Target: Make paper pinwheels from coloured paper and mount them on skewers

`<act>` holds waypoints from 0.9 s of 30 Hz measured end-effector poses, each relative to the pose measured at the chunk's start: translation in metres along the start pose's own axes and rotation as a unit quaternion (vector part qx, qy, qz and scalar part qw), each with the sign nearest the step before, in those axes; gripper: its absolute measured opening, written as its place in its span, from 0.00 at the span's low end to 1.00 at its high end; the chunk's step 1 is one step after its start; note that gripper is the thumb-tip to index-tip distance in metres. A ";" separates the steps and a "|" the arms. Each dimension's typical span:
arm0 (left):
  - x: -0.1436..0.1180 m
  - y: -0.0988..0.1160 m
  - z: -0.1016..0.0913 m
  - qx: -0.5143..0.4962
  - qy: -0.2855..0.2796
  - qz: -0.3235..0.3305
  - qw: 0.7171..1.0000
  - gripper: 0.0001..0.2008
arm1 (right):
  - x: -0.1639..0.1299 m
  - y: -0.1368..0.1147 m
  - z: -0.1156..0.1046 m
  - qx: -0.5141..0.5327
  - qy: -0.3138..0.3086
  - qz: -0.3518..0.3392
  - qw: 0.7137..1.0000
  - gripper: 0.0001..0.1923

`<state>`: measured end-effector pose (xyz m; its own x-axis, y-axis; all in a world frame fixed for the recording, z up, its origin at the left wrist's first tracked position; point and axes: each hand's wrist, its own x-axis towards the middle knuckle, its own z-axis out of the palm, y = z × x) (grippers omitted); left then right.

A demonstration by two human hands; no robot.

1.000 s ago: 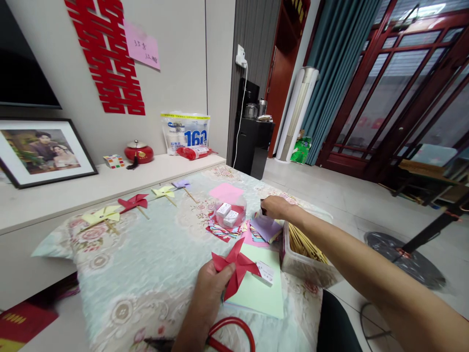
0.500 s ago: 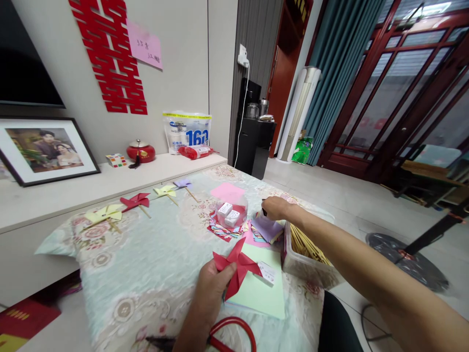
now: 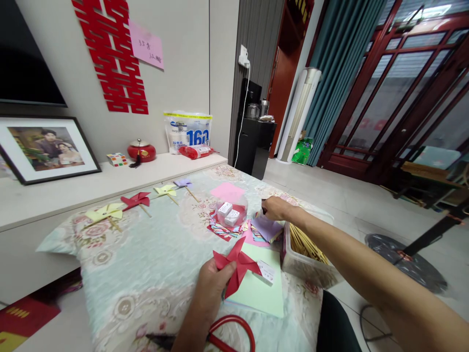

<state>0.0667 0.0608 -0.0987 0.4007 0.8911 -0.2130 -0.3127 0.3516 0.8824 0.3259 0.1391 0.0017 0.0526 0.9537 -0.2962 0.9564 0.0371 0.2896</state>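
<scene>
My left hand [image 3: 212, 286] pinches a folded red paper pinwheel [image 3: 239, 266], thumb on its front. Beneath the pinwheel lies a stack of pale green paper [image 3: 262, 298] with a small white box [image 3: 266, 273] on it. My right hand [image 3: 276, 209] reaches across the table, fingers closed at a small dark object [image 3: 264, 206] that I cannot make out. Purple paper squares [image 3: 266, 226] lie just below that hand. Red-handled scissors [image 3: 236, 320] rest by my left forearm, partly hidden by it.
A plastic bin [image 3: 308, 269] of thin wooden sticks [image 3: 306, 244] stands under my right forearm. A clear round container [image 3: 242, 203] holds small white boxes [image 3: 231, 216]. Finished pinwheels [image 3: 135, 200] on sticks line the table's left side. A fan base [image 3: 406, 264] stands on the floor.
Both hands keep nearly the same places, and the red pinwheel stays in my left hand. The view has shifted very slightly.
</scene>
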 end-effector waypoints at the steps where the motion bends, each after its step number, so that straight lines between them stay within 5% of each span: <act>1: 0.000 0.000 0.000 0.002 0.001 0.000 1.000 0.14 | 0.000 0.000 -0.001 0.000 -0.001 0.000 1.000 0.15; 27: 0.001 -0.002 0.000 0.000 0.002 -0.008 1.000 0.13 | -0.001 0.006 -0.002 0.019 0.013 0.006 1.000 0.15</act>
<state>0.0678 0.0614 -0.1003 0.4022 0.8864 -0.2291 -0.3059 0.3660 0.8789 0.3305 0.1392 0.0058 0.0560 0.9617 -0.2685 0.9658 0.0160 0.2586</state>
